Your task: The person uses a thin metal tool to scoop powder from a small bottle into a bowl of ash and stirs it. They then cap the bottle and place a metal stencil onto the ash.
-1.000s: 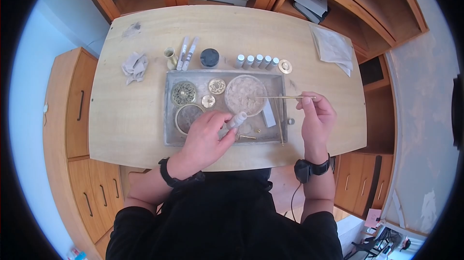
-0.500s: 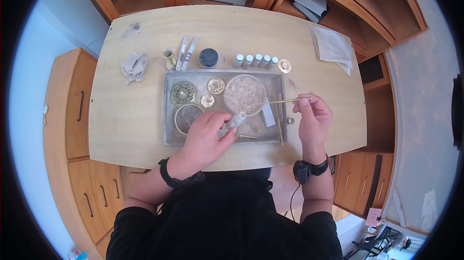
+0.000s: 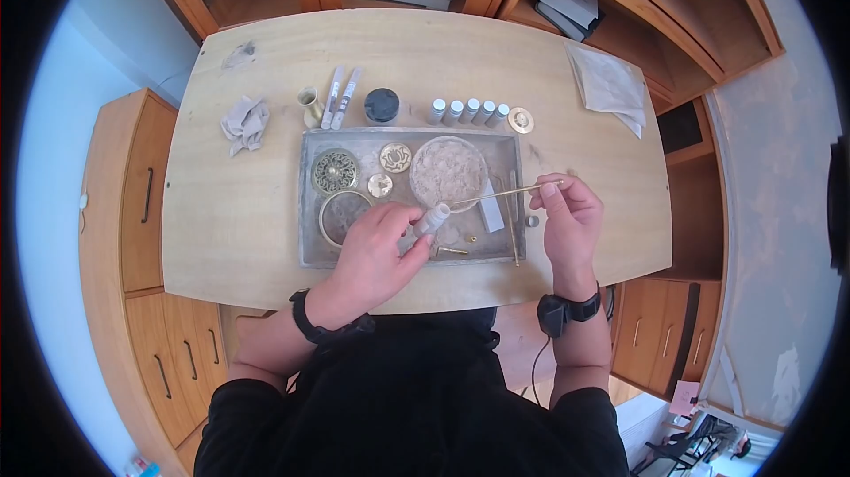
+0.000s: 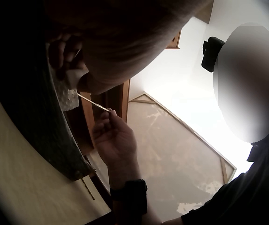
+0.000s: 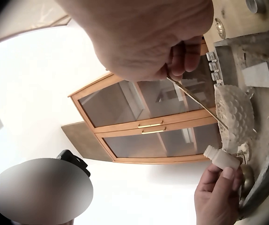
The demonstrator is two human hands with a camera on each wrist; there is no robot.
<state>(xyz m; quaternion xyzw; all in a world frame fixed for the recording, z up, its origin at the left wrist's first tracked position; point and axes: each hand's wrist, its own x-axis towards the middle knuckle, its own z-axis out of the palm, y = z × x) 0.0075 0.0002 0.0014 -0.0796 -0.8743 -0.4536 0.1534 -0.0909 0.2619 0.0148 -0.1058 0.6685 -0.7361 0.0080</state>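
In the head view my left hand (image 3: 381,242) holds a small pale vial (image 3: 431,220), tilted, with its neck uncovered. My right hand (image 3: 571,216) pinches the end of a thin brass rod (image 3: 509,193) between thumb and fingers. The rod's far tip is right by the vial's mouth, at the near edge of a round bowl (image 3: 450,167) of greyish powder. The right wrist view shows the bowl's dimpled outer wall (image 5: 240,117), with the vial (image 5: 222,158) beside it. A grey tray (image 3: 304,202) lies beneath both.
The tray also carries a pierced brass lid (image 3: 336,171), an ash-filled round container (image 3: 346,217), small brass discs and a white block (image 3: 492,209). Behind it stand a brass vase (image 3: 310,105), a dark-lidded jar (image 3: 382,105) and several capped vials (image 3: 473,111). Crumpled cloth (image 3: 245,123) lies left.
My right hand has shifted slightly left, and the rod's tip has come from over the powder bowl down to the vial's mouth. The left hand stays nearly still with the vial.
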